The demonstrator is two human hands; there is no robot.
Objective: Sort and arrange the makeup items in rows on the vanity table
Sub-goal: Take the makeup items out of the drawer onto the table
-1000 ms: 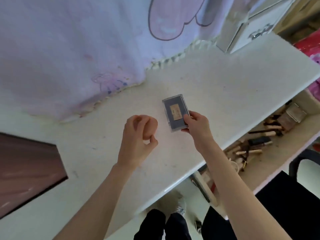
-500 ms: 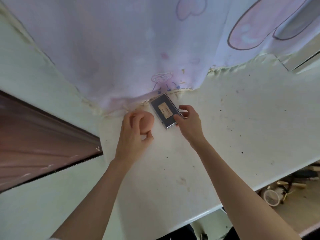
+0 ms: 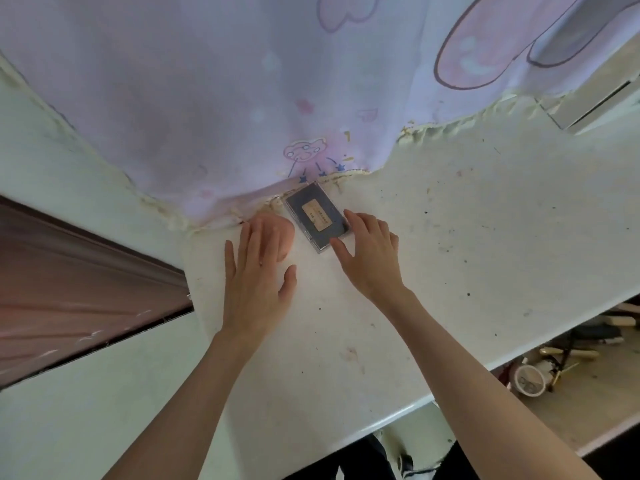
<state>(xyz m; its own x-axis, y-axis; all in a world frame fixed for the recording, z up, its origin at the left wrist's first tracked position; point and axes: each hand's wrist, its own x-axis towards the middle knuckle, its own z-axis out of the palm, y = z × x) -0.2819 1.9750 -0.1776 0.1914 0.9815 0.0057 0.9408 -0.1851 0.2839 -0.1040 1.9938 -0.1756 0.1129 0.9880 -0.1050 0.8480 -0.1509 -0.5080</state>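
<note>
The vanity table [image 3: 450,271] is a white, scuffed surface seen from above. A pale lilac curtain [image 3: 242,98] with cartoon prints hangs along its far edge, its hem resting on the tabletop.

Two makeup items lie side by side at the far edge, just below the curtain hem:
- A peach makeup sponge [image 3: 282,237] lies on the left. The left hand [image 3: 258,282] rests flat over it with fingers straight and slightly spread; the fingertips cover the sponge's left portion. The thumb points out to the right, clear of the sponge.
- A dark rectangular palette [image 3: 313,216] in a clear case, with a tan label on its lid, lies on the right, set at a slant. Its far corner touches the curtain hem. The right hand [image 3: 369,258] is open with fingers spread and loosely extended; the fingertips touch the palette's near right edge and the thumb tip sits at its near corner. Nothing is gripped.

The sponge and palette lie just beside each other; whether they touch cannot be determined.

At lower right, below the table edge, a lower shelf [image 3: 588,410] holds a small round container [image 3: 529,380] and several brushes and pencil-shaped items [image 3: 568,353]. A reddish-brown panel [image 3: 69,289] occupies the left.
</note>
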